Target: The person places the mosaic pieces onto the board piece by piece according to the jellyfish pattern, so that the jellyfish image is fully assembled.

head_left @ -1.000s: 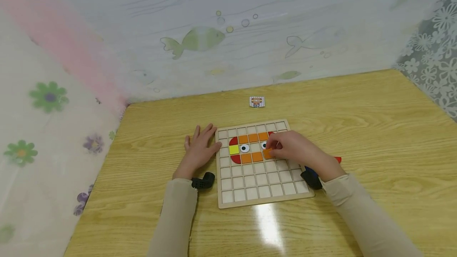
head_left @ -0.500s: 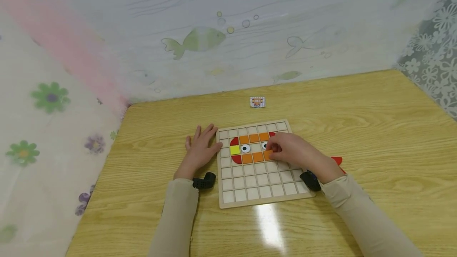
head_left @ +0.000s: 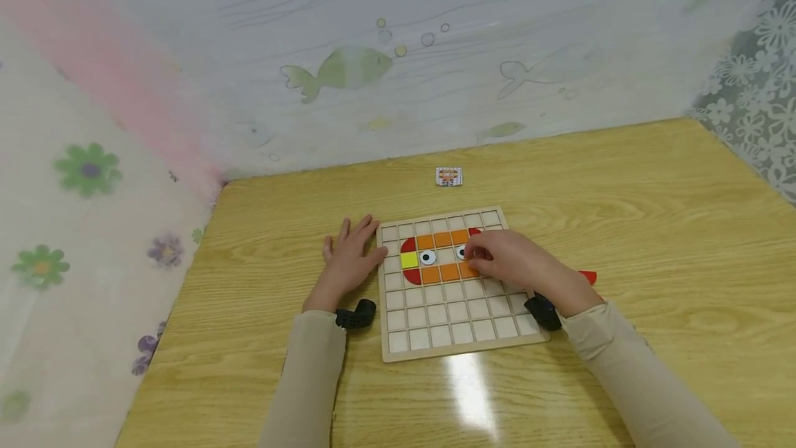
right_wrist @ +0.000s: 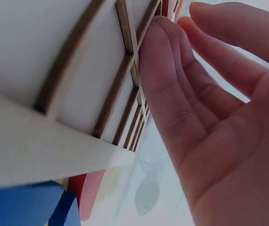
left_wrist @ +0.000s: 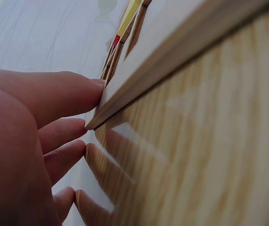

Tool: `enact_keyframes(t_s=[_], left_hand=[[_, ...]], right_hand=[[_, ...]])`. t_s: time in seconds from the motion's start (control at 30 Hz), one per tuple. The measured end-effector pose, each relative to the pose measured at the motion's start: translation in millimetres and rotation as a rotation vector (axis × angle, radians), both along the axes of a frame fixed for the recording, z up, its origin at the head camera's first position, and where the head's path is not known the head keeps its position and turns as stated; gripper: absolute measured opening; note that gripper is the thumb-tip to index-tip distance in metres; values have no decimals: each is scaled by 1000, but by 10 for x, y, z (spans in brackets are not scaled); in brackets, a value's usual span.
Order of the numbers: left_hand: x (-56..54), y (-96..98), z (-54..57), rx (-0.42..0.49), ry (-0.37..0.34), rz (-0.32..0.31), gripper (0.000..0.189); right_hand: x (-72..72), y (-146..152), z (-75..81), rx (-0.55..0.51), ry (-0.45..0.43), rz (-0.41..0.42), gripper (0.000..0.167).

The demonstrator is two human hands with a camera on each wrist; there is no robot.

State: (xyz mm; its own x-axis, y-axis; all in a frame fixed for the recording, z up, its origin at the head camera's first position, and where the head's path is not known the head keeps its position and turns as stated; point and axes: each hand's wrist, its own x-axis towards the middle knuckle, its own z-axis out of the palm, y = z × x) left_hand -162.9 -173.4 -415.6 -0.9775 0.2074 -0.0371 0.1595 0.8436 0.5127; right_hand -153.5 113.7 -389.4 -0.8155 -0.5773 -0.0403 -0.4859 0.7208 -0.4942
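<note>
A wooden grid board (head_left: 460, 350) lies on the table with coloured tiles set in some cells. My left hand (head_left: 348, 261) rests flat at its left edge, fingers spread, the thumb (left_wrist: 85, 92) touching the frame. Over the board, my right hand (head_left: 510, 258) has thumb and forefinger together at an orange tile (head_left: 468, 271) in the lower orange row. That tile appears to lie in its cell, partly covered by the fingertips. In the right wrist view the fingertips (right_wrist: 158, 35) meet at the board and hide the tile. Beside them is an eye tile (head_left: 461, 252).
A small picture card (head_left: 449, 176) lies behind the board. Red pieces (head_left: 588, 276) are partly hidden behind the right wrist, and a blue piece (right_wrist: 26, 202) shows beside the board in the right wrist view. A patterned wall (head_left: 385, 102) borders the table's far edge.
The orange tile under my right fingertips was tilted a second ago and now looks level in its cell. My right hand has barely shifted, and the left stays in place.
</note>
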Motion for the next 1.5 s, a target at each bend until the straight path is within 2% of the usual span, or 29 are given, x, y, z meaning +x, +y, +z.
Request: enact_keyframes(t_s=[0.2, 0.57, 0.73, 1.03, 1.17, 1.3, 1.5], left_hand=[[4, 6, -5, -2, -3, 3, 57], [-8, 22, -23, -1, 2, 4, 57], [-9, 34, -26, -6, 0, 4, 58], [-13, 29, -21, -14, -1, 1, 58], [-11, 27, -21, -6, 4, 1, 57], [0, 22, -17, -5, 5, 4, 58], [17, 18, -12, -6, -1, 2, 58]], right_hand=[[-2, 76, 43, -29, 42, -12, 10], [-36, 370, 131, -46, -36, -87, 16], [-43, 559, 159, -31, -33, -137, 16], [-24, 864, 83, -23, -53, -177, 16], [-55, 959, 46, -23, -103, -177, 20], [-79, 972, 3, -11, -147, -128, 29], [-63, 879, -48, 0, -126, -82, 28]])
